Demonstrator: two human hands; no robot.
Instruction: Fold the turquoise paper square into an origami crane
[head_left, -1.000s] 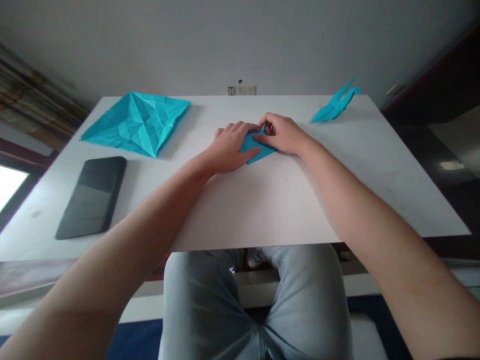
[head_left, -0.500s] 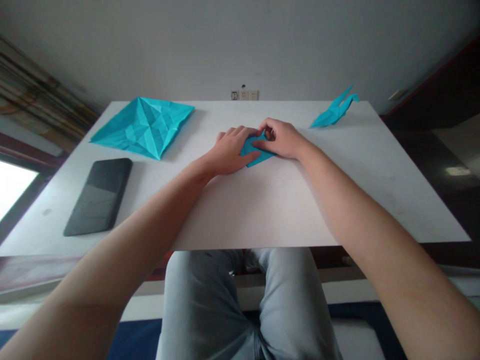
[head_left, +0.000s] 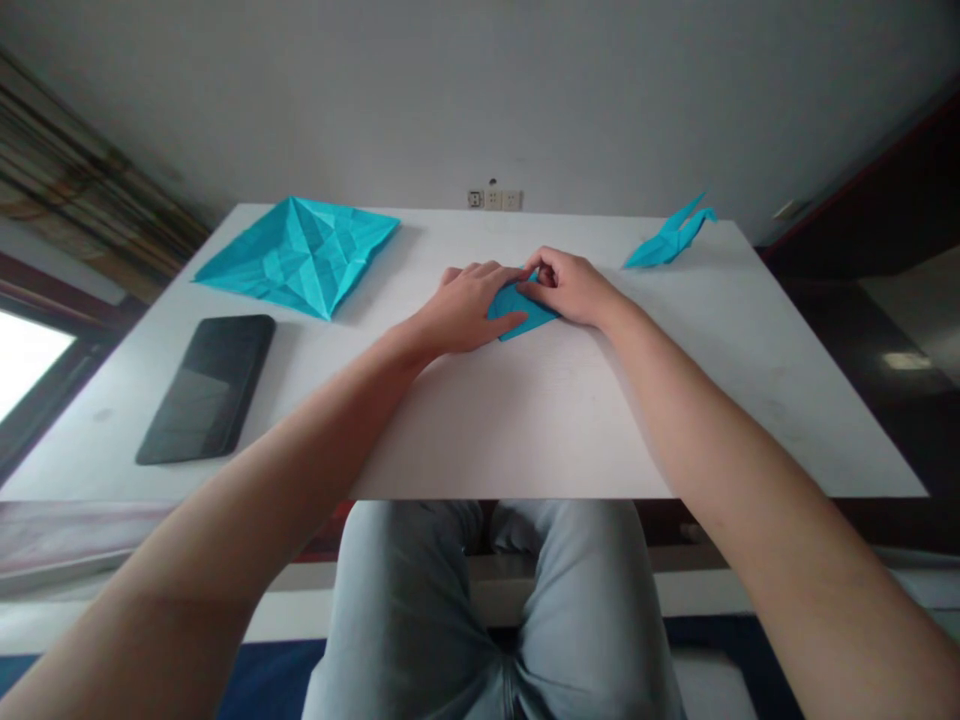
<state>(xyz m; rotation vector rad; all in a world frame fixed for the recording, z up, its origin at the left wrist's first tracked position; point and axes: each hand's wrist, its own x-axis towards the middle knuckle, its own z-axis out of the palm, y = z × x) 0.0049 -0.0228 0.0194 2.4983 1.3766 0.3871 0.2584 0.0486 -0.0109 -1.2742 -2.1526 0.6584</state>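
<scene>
A small piece of folded blue paper (head_left: 529,318) lies on the white table between my two hands. My left hand (head_left: 469,308) rests over its left side with the fingers stretched out and the thumb lying across the near part. At the paper's upper right, my right hand (head_left: 570,285) has thumb and curled fingers closed in a pinch on it. The tips of both index fingers come close together at the far edge. Much of the paper's left and far side is hidden under the hands.
A creased, unfolded blue sheet (head_left: 307,255) lies at the back left, with a black phone (head_left: 210,390) nearer me. A folded blue paper crane (head_left: 671,240) stands at the back right. The table's front edge (head_left: 517,497) runs above my legs.
The whole view has shifted slightly. The far flap of the folded paper shows less between my fingers. Both hands stay on the paper in almost the same pose.
</scene>
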